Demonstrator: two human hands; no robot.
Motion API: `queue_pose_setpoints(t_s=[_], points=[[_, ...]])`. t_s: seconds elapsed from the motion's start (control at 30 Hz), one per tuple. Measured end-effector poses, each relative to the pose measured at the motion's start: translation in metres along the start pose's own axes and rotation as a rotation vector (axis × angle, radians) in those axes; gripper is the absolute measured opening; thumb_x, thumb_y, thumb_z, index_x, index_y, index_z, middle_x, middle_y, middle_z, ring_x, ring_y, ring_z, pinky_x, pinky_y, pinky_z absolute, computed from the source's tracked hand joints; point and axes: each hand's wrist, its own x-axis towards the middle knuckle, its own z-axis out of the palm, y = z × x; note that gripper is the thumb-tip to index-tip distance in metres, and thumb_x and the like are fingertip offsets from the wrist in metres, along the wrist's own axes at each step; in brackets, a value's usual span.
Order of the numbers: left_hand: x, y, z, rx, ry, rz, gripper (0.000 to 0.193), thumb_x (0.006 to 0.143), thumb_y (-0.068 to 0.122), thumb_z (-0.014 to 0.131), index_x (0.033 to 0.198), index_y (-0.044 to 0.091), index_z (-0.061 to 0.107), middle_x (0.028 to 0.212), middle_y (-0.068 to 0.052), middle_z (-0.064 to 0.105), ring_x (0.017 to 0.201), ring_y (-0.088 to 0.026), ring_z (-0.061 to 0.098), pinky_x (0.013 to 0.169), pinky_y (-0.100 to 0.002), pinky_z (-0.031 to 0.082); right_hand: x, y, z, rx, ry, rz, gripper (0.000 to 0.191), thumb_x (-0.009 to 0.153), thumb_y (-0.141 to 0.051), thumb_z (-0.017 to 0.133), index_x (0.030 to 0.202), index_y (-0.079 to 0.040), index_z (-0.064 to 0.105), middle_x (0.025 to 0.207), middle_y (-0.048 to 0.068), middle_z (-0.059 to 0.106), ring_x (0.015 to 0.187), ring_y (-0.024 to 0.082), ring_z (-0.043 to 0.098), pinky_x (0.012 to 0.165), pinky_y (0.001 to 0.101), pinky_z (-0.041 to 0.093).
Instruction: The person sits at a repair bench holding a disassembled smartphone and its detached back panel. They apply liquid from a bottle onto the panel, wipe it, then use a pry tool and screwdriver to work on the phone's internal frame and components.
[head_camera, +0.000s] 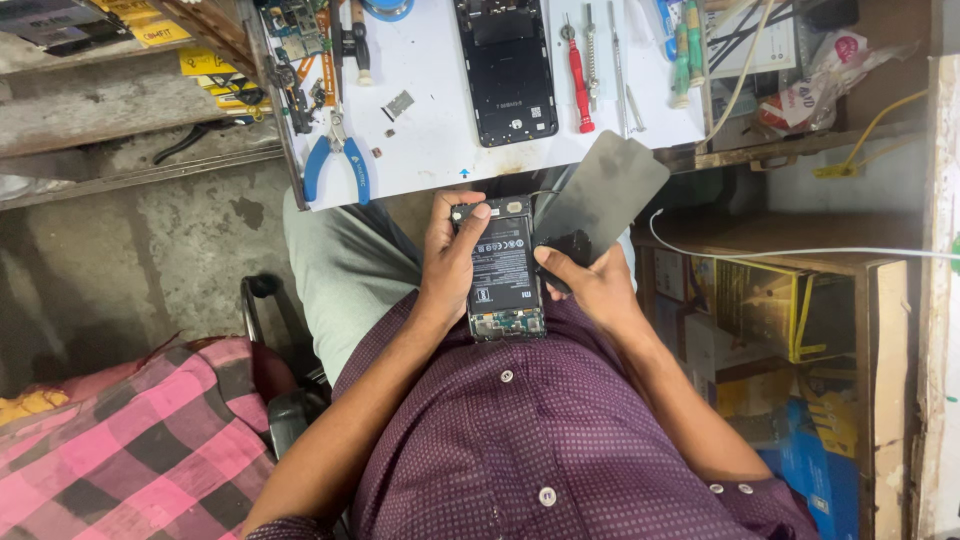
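White bench (440, 140) bears phone shell (505, 70), pliers (335, 160), screwdriver (579, 75).

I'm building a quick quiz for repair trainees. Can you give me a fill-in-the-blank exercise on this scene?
1. The left hand holds an opened phone whose ____ cover is off.
2. The right hand touches the phone and holds a dark grey ____.
3. The pliers on the white table have ____ handles.
4. The screwdriver beside the black phone shell has a ____ handle.

Missing words: back; panel; blue; red
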Motion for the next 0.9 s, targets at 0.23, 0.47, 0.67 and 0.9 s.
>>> queue_pose_setpoints(t_s=[0.23, 0.47, 0.67, 0.9], points=[[-0.003, -0.004, -0.001, 0.014, 0.022, -0.013, 0.022, 0.104, 0.017, 0.063, 0.12, 0.005, 0.053, 0.094, -0.004, 0.063, 0.079, -0.007, 0.063, 0.067, -0.024, 0.054, -0.011, 0.005, -0.003, 0.023, -0.029, -0.019, 0.012, 0.093, -0.005, 0.071, 0.098, 0.001, 0.063, 0.076, 0.004, 0.065, 0.058, 0.011, 0.058, 0.049, 0.0266, 0.045], [-0.002, -0.008, -0.004, 0.026, 0.016, -0.015, 0.021, 0.105, 0.017, 0.062, 0.121, 0.005, 0.054, 0.094, -0.003, 0.063, 0.08, -0.007, 0.062, 0.068, -0.023, 0.052, -0.018, 0.011, -0.008, 0.035, -0.058, 0.011, 0.015, 0.093, -0.006, 0.073, 0.098, 0.002, 0.062, 0.074, 0.005, 0.064, 0.057, 0.012, 0.059, 0.048, 0.027, 0.047], [0.001, -0.006, -0.003, 0.025, -0.015, -0.012, 0.021, 0.105, 0.016, 0.062, 0.12, 0.005, 0.053, 0.093, -0.004, 0.063, 0.08, -0.007, 0.062, 0.068, -0.023, 0.052, -0.019, 0.012, -0.006, 0.038, -0.031, 0.063, 0.015, 0.092, -0.007, 0.073, 0.095, 0.002, 0.062, 0.066, 0.005, 0.061, 0.051, 0.012, 0.055, 0.045, 0.0276, 0.043], [0.001, -0.001, 0.0, 0.06, 0.011, -0.035, 0.021, 0.104, 0.018, 0.061, 0.119, 0.006, 0.052, 0.095, -0.005, 0.064, 0.081, -0.008, 0.063, 0.069, -0.025, 0.055, -0.01, 0.004, 0.001, 0.067, 0.002, 0.043, 0.011, 0.093, -0.008, 0.071, 0.091, 0.001, 0.065, 0.069, 0.004, 0.064, 0.053, 0.01, 0.056, 0.047, 0.026, 0.043]])
